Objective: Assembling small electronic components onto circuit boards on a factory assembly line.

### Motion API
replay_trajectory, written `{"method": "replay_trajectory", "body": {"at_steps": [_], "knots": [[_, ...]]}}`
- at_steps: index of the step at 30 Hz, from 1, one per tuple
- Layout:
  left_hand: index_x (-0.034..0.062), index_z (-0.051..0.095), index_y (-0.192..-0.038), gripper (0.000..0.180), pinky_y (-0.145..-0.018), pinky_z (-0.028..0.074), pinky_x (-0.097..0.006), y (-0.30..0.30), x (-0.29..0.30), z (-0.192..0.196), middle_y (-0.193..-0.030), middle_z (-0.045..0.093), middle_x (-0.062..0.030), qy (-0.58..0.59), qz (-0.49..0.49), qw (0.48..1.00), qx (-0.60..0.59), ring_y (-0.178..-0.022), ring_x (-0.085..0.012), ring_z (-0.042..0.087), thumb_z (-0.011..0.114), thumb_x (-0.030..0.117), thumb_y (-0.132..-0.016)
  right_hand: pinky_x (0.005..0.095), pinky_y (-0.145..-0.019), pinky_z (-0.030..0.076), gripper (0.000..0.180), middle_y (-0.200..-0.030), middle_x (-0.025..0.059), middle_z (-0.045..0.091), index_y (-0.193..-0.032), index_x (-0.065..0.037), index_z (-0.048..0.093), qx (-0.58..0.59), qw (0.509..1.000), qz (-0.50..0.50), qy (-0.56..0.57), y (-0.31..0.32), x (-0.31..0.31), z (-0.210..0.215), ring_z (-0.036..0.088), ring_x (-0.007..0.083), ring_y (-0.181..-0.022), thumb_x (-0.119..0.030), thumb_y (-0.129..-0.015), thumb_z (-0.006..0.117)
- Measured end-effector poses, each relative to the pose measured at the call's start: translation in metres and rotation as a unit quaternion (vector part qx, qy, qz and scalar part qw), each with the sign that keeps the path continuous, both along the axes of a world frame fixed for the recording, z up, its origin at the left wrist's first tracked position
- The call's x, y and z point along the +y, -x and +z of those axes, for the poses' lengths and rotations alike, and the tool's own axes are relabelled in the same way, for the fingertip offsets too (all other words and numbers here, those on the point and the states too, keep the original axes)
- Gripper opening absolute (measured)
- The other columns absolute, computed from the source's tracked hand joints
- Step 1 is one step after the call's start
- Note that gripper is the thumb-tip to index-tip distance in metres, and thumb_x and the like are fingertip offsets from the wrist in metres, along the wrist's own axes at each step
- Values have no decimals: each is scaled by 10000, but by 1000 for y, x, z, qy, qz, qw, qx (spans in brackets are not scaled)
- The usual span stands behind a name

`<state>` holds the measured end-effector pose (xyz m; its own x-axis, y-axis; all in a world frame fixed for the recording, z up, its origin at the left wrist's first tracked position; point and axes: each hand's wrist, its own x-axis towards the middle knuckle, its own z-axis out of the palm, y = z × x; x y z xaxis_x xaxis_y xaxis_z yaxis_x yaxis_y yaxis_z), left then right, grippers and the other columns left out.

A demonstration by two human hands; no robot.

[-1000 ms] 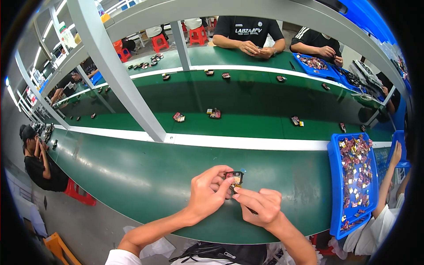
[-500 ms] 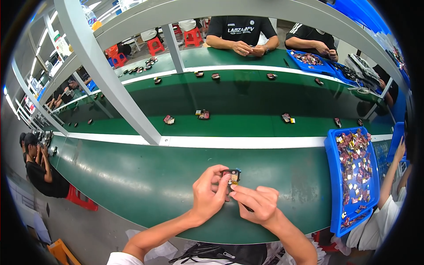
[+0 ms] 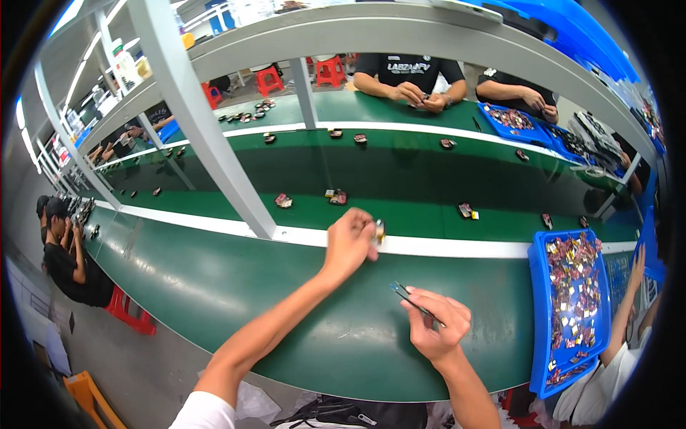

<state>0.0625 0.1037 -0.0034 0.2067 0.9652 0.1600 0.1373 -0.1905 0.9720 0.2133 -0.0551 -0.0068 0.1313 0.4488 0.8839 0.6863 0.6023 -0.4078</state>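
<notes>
A long green workbench [image 3: 236, 286] runs under a grey metal frame, with other people seated across it. Your left hand [image 3: 350, 243] is stretched forward over the white strip, fingers pinched shut on a small part [image 3: 379, 230] held just above the bench edge. Your right hand [image 3: 436, 325] sits nearer you, closed on thin tweezers [image 3: 407, 295] pointing left. A blue tray [image 3: 537, 314] of small parts lies to your right.

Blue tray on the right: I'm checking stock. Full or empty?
Nearly full: the blue tray holds a dense layer of small red and gold parts across most of its floor.
</notes>
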Motion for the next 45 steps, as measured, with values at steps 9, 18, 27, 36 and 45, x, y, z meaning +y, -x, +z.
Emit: {"method": "replay_trajectory", "body": {"at_steps": [9, 18, 27, 36, 45], "knots": [[-22, 642, -998, 389, -784, 521, -482, -29, 91, -32, -986, 643, -221, -277, 178, 907, 264, -950, -400, 644, 775, 315, -857, 246, -458, 429, 212, -834, 72, 774, -843, -58, 720, -10, 997, -3, 81, 4, 2, -12, 719, 183, -620, 36, -689, 832], [-2, 690, -697, 411, -685, 546, -494, 60, 95, -23, -696, 688, -212, -78, 244, 901, 349, -751, -432, 696, 731, 354, -898, 244, -444, 400, 210, -857, 47, 776, -849, -77, 730, -17, 997, 32, 71, 6, 3, -18, 683, 163, -580, -3, -690, 847], [-47, 707, -714, 315, -561, 575, -340, 53, 119, -3, -635, 703, -134, 63, 255, 937, 232, -523, -223, 703, 743, 223, -872, 249, -435, 376, 204, -857, 36, 775, -844, -78, 730, -16, 997, 15, 74, 5, 3, -19, 644, 149, -530, -7, -692, 846], [-80, 687, -891, 189, -467, 562, -295, 63, 120, -16, -765, 732, -131, 53, 248, 963, 90, -563, -185, 715, 686, 109, -908, 253, -469, 432, 168, -854, 45, 773, -831, -74, 725, -32, 994, 13, 103, 7, -1, -12, 712, 171, -637, -13, -719, 834], [-74, 621, -956, 181, -403, 472, -256, 76, -4, 0, -853, 753, -135, 36, 71, 997, -23, -506, -157, 668, 642, 106, -962, 278, -440, 410, 161, -824, 35, 760, -844, -86, 731, 14, 994, -5, 112, 1, 6, -15, 498, 143, -405, -36, -734, 838]]}}
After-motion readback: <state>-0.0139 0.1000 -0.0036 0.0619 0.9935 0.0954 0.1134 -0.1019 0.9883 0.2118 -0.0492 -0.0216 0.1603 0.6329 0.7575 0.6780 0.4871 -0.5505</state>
